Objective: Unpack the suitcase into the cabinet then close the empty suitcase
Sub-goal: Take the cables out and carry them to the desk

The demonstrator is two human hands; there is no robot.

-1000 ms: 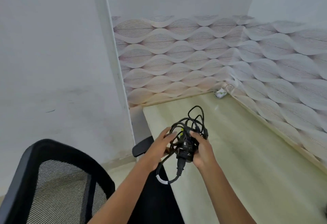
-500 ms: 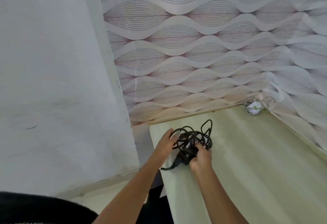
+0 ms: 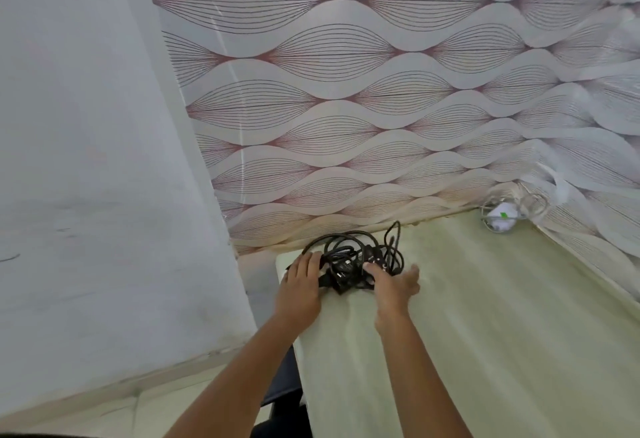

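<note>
Black cable tangle (image 3: 360, 252), possibly charger (image 3: 343, 270), partly hidden.

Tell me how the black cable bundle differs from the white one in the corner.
The black cables lie at the left end of the surface; the white cables sit in its right corner. The left hand and right hand touch the black cables; nothing touches the white cables. Both are loose tangles by the wall.

We are looking into a corner of a lived-in room, likely a home or small office: wave-patterned wallpaper (image 3: 346, 108) is covering the upper frame, a pale wooden desktop (image 3: 502, 333) is filling the lower right.
</note>
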